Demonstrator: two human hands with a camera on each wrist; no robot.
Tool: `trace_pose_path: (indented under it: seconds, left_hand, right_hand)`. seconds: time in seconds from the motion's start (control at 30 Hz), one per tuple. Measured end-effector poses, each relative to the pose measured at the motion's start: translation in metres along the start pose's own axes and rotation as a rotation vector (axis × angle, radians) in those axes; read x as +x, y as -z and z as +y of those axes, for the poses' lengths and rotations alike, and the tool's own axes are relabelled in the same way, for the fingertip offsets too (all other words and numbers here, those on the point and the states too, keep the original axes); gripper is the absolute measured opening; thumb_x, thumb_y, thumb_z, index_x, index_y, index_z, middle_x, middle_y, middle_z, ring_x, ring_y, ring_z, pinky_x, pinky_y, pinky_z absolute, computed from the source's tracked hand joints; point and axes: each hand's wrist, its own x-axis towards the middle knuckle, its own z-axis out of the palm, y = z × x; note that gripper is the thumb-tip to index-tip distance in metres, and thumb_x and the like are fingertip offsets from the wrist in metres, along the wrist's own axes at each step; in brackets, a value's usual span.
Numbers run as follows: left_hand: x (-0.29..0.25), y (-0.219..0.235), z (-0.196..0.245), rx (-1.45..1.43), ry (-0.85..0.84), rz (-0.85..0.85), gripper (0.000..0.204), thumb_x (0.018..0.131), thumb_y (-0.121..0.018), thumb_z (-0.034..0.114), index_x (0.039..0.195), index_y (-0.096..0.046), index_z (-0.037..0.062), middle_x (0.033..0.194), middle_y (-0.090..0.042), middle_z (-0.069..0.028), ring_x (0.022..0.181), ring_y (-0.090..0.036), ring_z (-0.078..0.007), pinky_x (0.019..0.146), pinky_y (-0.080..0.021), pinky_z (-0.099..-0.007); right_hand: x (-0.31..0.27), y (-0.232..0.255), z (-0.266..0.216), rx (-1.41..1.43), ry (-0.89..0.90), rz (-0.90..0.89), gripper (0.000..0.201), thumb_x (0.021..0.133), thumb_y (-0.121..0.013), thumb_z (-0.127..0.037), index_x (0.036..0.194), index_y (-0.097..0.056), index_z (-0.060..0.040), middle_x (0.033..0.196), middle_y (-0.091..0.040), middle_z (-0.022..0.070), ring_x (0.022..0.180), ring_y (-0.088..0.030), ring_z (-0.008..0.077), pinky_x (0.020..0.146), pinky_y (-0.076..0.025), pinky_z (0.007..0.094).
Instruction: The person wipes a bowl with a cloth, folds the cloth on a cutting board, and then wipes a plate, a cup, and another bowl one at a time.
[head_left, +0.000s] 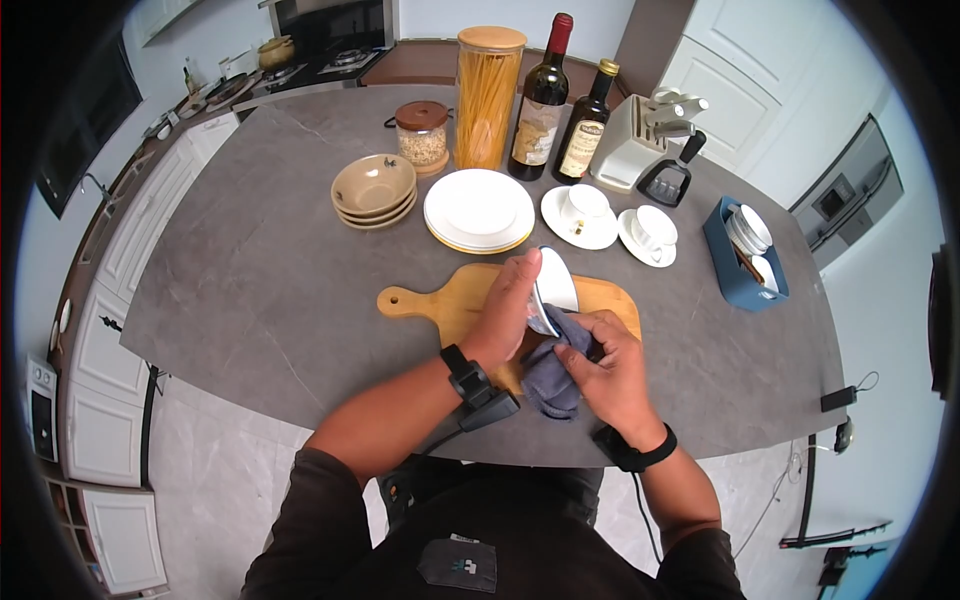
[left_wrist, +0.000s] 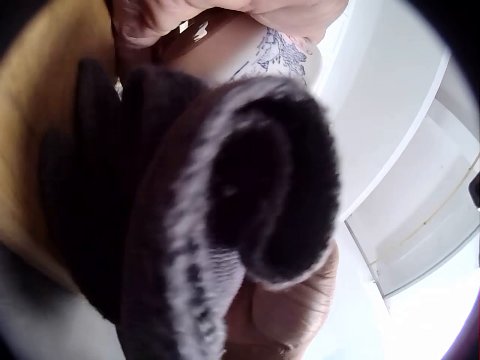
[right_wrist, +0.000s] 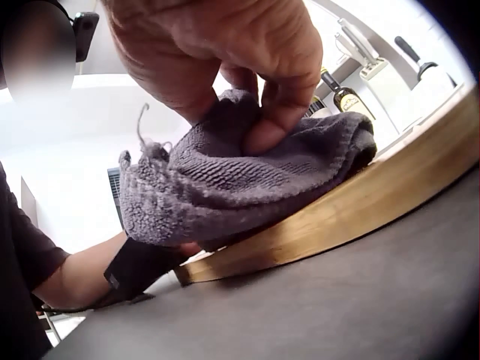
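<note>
My left hand grips a white bowl with a blue and pink pattern on its outside, tilted on its side above the wooden cutting board. The pattern on the bowl also shows in the left wrist view. My right hand pinches a bunched grey cloth against the bowl's lower edge. Close up in the right wrist view, thumb and fingers squeeze the folds of the cloth, which hangs over the board's edge. The cloth hides part of the bowl.
Behind the board stand brown bowls, white plates and two cups on saucers. Farther back are a pasta jar, two bottles and a knife block. A blue bin with dishes sits right.
</note>
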Motion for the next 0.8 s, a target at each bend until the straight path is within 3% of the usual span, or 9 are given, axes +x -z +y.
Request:
trace_pose_path:
  seconds: [0.07,0.17,0.23,0.33,0.57,0.67,0.73,0.77,0.8]
  left_hand:
    - [-0.003,0.000,-0.004,0.094,-0.072,-0.005,0.051,0.113,-0.061,0.051,0.134,-0.058,0.0056,0.122,-0.064,-0.0052,0.108,-0.062,-0.0107,0.094,-0.053,-0.0290]
    - [-0.013,-0.012,0.006,0.307,-0.180,-0.008,0.056,0.110,-0.069,0.043,0.142,-0.052,0.0005,0.128,-0.061,-0.0089,0.115,-0.059,-0.0118,0.098,-0.053,-0.0302]
    - [-0.014,-0.013,0.006,0.422,-0.252,-0.046,0.070,0.103,-0.080,0.039,0.149,-0.045,-0.0018,0.134,-0.058,-0.0125,0.122,-0.057,-0.0157,0.103,-0.052,-0.0334]
    - [-0.011,-0.011,0.003,0.555,-0.379,-0.055,0.081,0.096,-0.088,0.039,0.150,-0.043,-0.0019,0.136,-0.056,-0.0142,0.124,-0.057,-0.0186,0.107,-0.051,-0.0364]
    - [-0.012,-0.013,0.003,0.489,-0.393,-0.070,0.082,0.097,-0.087,0.039,0.150,-0.041,-0.0025,0.137,-0.055,-0.0144,0.125,-0.056,-0.0193,0.106,-0.051,-0.0365]
    - [-0.011,-0.014,0.002,0.365,-0.262,-0.026,0.072,0.101,-0.083,0.039,0.146,-0.045,-0.0023,0.133,-0.057,-0.0121,0.120,-0.057,-0.0158,0.101,-0.053,-0.0328]
    - [-0.009,-0.016,-0.001,0.100,-0.141,0.029,0.060,0.106,-0.077,0.041,0.139,-0.049,-0.0011,0.128,-0.059,-0.0088,0.114,-0.058,-0.0111,0.096,-0.053,-0.0289]
    - [-0.010,-0.016,-0.002,0.068,-0.125,0.042,0.057,0.108,-0.071,0.049,0.134,-0.052,0.0012,0.121,-0.062,-0.0070,0.106,-0.061,-0.0093,0.091,-0.055,-0.0283]
    - [-0.009,-0.015,-0.001,0.067,-0.125,0.040,0.057,0.108,-0.071,0.049,0.134,-0.052,0.0012,0.121,-0.062,-0.0070,0.106,-0.061,-0.0093,0.091,-0.055,-0.0283]
  right_hand:
    - [-0.002,-0.003,0.004,0.047,-0.030,0.004,0.034,0.087,-0.081,0.004,0.121,-0.078,-0.0006,0.109,-0.072,0.0125,0.098,-0.069,0.0246,0.086,-0.054,0.0332]
    - [-0.003,-0.008,0.012,0.115,-0.054,0.020,0.029,0.091,-0.082,0.001,0.120,-0.077,0.0014,0.102,-0.072,0.0085,0.087,-0.066,0.0165,0.079,-0.053,0.0302]
    - [-0.004,-0.007,0.013,0.303,-0.260,-0.018,0.027,0.096,-0.081,-0.003,0.122,-0.074,0.0034,0.098,-0.074,0.0042,0.082,-0.066,0.0095,0.074,-0.054,0.0264]
    - [0.000,-0.004,0.007,0.479,-0.294,-0.009,0.027,0.100,-0.079,-0.004,0.124,-0.071,0.0044,0.097,-0.075,0.0020,0.081,-0.066,0.0055,0.072,-0.055,0.0237]
    - [0.000,-0.003,-0.003,0.605,-0.309,0.036,0.026,0.100,-0.078,-0.004,0.125,-0.071,0.0036,0.105,-0.075,0.0025,0.089,-0.066,0.0056,0.079,-0.055,0.0239]
    - [-0.004,-0.004,0.012,0.408,-0.167,0.036,0.027,0.097,-0.079,0.000,0.122,-0.072,0.0012,0.105,-0.072,0.0034,0.090,-0.066,0.0107,0.080,-0.054,0.0272]
    - [-0.004,0.001,0.009,0.095,0.046,0.003,0.026,0.092,-0.079,0.003,0.117,-0.073,-0.0002,0.102,-0.068,0.0067,0.091,-0.066,0.0184,0.080,-0.052,0.0312]
    - [-0.004,0.003,0.005,0.063,0.034,-0.009,0.026,0.089,-0.078,0.005,0.114,-0.074,-0.0007,0.100,-0.067,0.0121,0.096,-0.069,0.0271,0.083,-0.053,0.0346]
    - [-0.003,0.005,0.003,0.062,0.034,-0.008,0.026,0.089,-0.078,0.005,0.114,-0.074,-0.0007,0.100,-0.067,0.0121,0.096,-0.069,0.0271,0.083,-0.053,0.0346]
